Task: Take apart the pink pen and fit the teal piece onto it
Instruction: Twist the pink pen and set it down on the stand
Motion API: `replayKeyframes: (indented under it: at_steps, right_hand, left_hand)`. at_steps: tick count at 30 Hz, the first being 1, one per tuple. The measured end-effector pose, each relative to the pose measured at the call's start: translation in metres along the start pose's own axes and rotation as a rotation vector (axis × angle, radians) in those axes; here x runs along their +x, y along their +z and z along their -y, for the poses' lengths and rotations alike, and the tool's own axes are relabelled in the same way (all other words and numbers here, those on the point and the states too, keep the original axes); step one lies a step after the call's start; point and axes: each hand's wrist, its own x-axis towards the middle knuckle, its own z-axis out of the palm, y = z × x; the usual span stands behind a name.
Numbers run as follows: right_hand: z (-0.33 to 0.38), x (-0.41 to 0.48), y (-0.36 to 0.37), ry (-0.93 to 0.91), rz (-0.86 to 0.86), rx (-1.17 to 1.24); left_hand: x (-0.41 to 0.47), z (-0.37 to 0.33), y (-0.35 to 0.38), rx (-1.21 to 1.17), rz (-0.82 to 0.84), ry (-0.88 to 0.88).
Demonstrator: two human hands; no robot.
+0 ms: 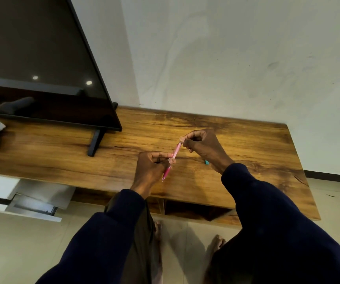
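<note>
- The pink pen [172, 160] is held in the air above the wooden tabletop [247, 140], its long axis running from near-left, where the tip points down toward the person, up to far-right.
- The left hand [150, 167] pinches the barrel around its lower middle, fingers [170, 160] pressed closed on it.
- The right hand [201, 146] grips the far, upper end, fingers pinched tight on what looks like the cap or back section; whether it has come loose I cannot tell.
- The teal piece [206, 162] lies on the tabletop just beside the right wrist, on its near side, partly hidden by the hand.
- Judgement: the pen is being pulled or twisted apart along its own axis, the hands parting toward far-right and near-left.
- The right hand is the nearer one to the teal piece, so it is best placed to pick it up.
- A television [42, 58] stands at far left, well apart.
</note>
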Motion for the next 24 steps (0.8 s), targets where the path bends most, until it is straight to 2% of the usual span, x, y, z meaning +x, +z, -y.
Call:
replayKeyframes:
  at_steps: [11, 24]
  right_hand:
    - [-0.007, 0.011, 0.01, 0.035, -0.028, 0.07]
    - [-0.014, 0.016, 0.016, -0.026, -0.081, 0.006]
  left_hand:
    - [0.015, -0.005, 0.001, 0.018, 0.017, -0.029]
    - [0.024, -0.002, 0.001, -0.017, 0.054, -0.069]
